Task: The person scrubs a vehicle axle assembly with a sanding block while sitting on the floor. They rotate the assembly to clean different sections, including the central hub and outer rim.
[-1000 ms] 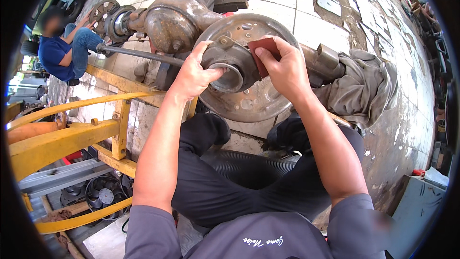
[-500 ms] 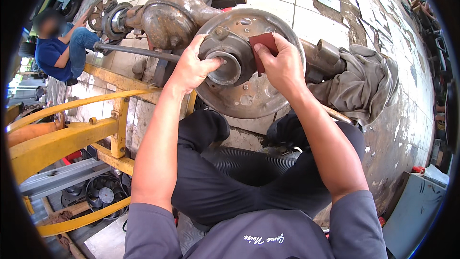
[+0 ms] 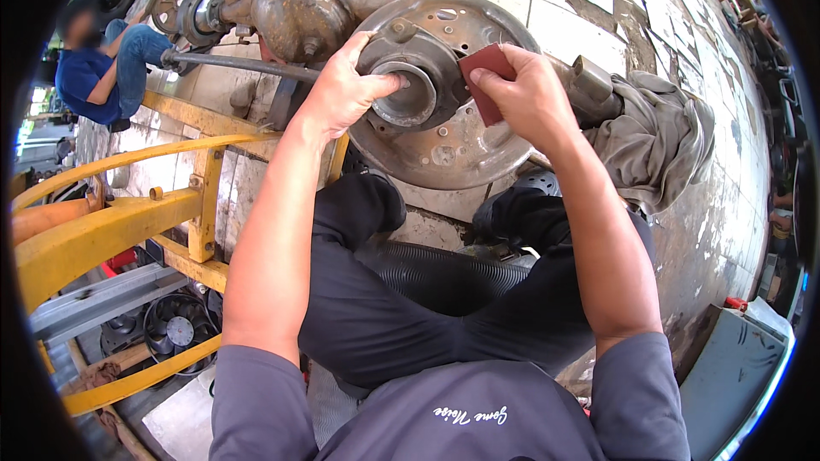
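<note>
In front of me is a round metal brake backing plate [image 3: 453, 158], worn and brownish, at the end of a vehicle axle. Against its face sits a grey metal flange with a hollow round collar [image 3: 405, 119]. My left hand [image 3: 352, 90] grips this flange, its thumb pressed at the collar's rim and its fingers out of sight behind. A folded red-brown sheet of sandpaper [image 3: 487, 107] is pinched between thumb and fingers of my right hand [image 3: 534, 94], at the right edge of the flange. Whether the sandpaper touches the metal, I cannot tell.
The rusty axle housing [image 3: 307, 13] extends to the far left, and a grey-brown cloth [image 3: 653, 137] drapes its right end. A long metal shaft [image 3: 239, 66] points left toward a seated person [image 3: 90, 77]. Yellow frame [image 3: 120, 222] stands at left, a grey metal box [image 3: 739, 376] at lower right.
My right hand has shifted slightly to the right with the sandpaper, opening a little distance from the collar. The left hand keeps its hold. My view has tilted, so the axle appears higher.
</note>
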`<state>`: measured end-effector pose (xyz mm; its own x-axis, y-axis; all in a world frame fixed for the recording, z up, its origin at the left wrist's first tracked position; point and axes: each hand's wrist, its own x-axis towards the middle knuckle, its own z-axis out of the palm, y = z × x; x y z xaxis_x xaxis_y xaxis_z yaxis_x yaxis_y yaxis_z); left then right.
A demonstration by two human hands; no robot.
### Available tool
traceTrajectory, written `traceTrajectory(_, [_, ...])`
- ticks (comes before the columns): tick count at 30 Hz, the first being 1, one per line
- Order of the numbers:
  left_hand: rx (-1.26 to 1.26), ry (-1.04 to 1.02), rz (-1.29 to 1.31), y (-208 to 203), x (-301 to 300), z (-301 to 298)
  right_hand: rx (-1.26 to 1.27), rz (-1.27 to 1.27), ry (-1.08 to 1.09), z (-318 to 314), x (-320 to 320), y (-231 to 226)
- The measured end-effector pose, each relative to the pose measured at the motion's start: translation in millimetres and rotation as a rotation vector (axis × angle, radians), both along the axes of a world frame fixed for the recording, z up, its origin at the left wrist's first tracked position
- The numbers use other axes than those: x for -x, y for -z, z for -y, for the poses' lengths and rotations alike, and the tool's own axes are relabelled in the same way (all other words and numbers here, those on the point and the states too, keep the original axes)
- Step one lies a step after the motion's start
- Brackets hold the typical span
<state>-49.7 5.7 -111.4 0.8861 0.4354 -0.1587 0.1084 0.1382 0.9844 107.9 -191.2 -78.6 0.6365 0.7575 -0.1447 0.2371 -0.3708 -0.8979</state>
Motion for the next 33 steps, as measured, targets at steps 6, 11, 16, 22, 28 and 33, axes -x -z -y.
traceTrajectory(6, [0.239,-0.109,0.197,0.2,1.7,6.5,-0.153,-0.216,-0.004,4.7,-1.3,-13.0])
traceTrajectory(11, [0.186,-0.102,0.221,5.3,-1.8,21.5,-0.197,-0.194,-0.005,1.6,-1.2,-5.6])
traceTrajectory(16, [0.130,0.022,0.150,-7.0,4.2,11.3,-0.252,-0.124,-0.005,0.8,7.0,-9.4])
traceTrajectory(22, [-0.045,0.029,0.074,-16.1,18.7,0.5,-0.218,-0.016,-0.073,-0.8,20.3,-25.2])
traceTrajectory(28, [-0.221,-0.025,0.098,-10.1,14.0,7.6,-0.288,-0.002,0.015,0.7,20.2,-28.1])
traceTrajectory(33, [-0.483,-0.144,0.004,-8.7,11.4,20.7,-0.435,0.312,0.073,-4.5,17.0,-32.5])
